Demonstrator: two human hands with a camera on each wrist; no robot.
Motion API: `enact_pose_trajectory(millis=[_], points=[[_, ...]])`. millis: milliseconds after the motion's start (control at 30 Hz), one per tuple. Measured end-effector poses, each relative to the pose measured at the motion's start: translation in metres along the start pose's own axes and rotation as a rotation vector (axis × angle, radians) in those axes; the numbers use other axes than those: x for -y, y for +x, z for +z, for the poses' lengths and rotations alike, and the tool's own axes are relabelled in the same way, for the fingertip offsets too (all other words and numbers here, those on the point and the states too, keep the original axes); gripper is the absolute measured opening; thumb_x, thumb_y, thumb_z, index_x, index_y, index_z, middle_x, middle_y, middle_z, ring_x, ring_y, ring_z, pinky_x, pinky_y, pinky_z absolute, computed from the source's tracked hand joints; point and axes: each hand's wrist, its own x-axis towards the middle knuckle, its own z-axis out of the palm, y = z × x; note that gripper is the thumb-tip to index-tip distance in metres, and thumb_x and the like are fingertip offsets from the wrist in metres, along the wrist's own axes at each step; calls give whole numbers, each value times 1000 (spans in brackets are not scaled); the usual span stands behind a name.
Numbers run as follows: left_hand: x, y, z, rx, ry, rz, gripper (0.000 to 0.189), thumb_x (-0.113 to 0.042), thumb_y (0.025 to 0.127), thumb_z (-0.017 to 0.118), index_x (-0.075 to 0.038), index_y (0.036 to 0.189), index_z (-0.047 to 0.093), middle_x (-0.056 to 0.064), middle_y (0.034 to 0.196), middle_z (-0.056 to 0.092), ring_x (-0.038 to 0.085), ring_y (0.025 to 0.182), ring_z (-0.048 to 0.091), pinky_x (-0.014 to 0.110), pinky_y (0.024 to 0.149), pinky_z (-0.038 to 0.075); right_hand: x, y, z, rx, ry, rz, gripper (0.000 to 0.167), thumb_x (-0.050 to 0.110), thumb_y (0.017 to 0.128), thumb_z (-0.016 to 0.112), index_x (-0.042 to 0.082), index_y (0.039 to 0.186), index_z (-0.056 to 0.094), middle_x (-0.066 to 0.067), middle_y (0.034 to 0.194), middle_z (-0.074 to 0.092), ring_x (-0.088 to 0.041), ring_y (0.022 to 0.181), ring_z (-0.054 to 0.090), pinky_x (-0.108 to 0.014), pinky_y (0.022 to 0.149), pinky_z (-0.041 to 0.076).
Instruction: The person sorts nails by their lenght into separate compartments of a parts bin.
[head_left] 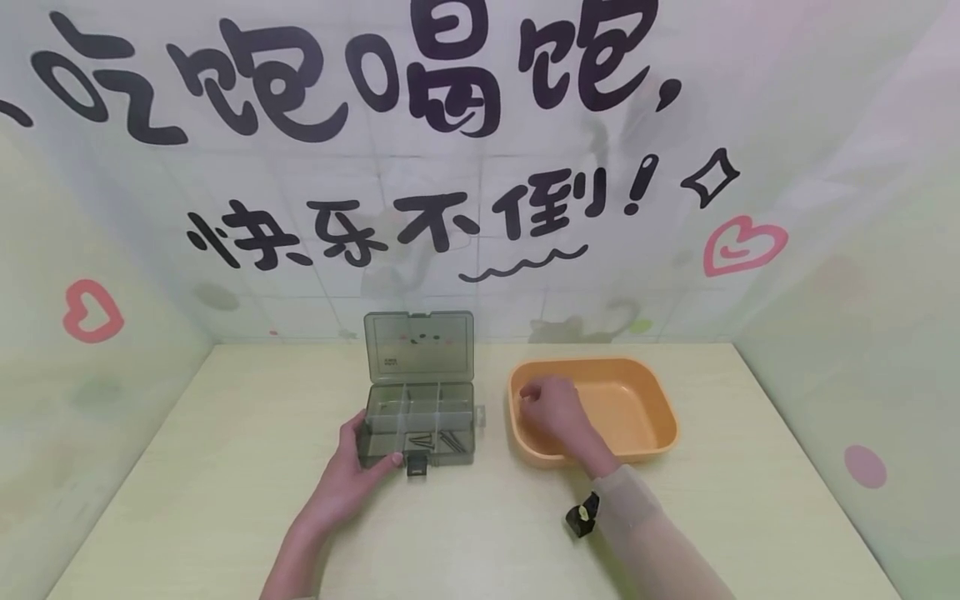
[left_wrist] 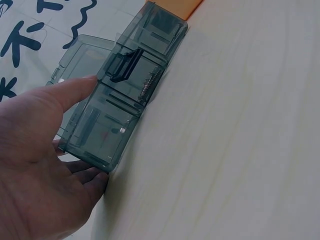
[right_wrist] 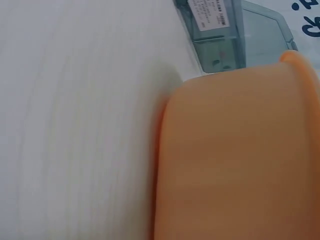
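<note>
A grey see-through compartment box (head_left: 382,423) stands on the table with its lid (head_left: 422,354) raised at the back. My left hand (head_left: 352,483) holds its left front corner, thumb on the front edge and fingers along the left side. Dark screws (head_left: 452,441) lie in the front middle and front right compartments; a few also show through the wall in the left wrist view. To the right is an orange plastic basin (head_left: 622,408). Inside its left end is my right hand (head_left: 557,408), fingers bent downward. Whether they pinch anything is hidden; the basin's wall covers them in the right wrist view.
A black latch (head_left: 417,464) hangs at the box's front, and a clear tab (head_left: 480,416) sticks out on its right. A black wrist device (head_left: 582,516) sits by the right sleeve. Printed walls (head_left: 480,308) bound the pale table (head_left: 465,533) at the back and sides.
</note>
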Motion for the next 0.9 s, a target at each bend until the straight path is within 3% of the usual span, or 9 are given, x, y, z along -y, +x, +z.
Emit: enact_pose_trajectory(millis=[167,467,767,900], points=[[1,0,0,-4,-1,-1,99,-37,98,71,0,160,4,41,158,21,56,145,23,66,116,23,0,0,-3,-25,117,6,19,4,87,71,-1,104,79,-12,98,76,-23,87,69,-40,79,58],[1,2,0,-3,-4,-8,100,-39,98,70,-1,161,3,40,159,21,55,146,22,64,116,22,4,-2,-10,-56,165,-37,22,-1,84,70,2,104,80,-9,97,77,-25,90,70,-41,83,58],[0,2,-1,3,-15,-12,99,-37,99,70,-1,161,2,39,160,20,54,147,20,63,118,20,12,-6,-17,-75,285,-69,24,-4,84,70,0,106,78,-11,95,77,-15,69,66,-28,60,56],[0,2,-1,7,-19,-18,99,-37,99,70,0,161,1,39,160,18,54,148,19,63,118,20,26,-9,-19,-72,314,-97,22,-3,85,70,-1,105,79,-7,90,76,-13,72,64,-27,63,55]])
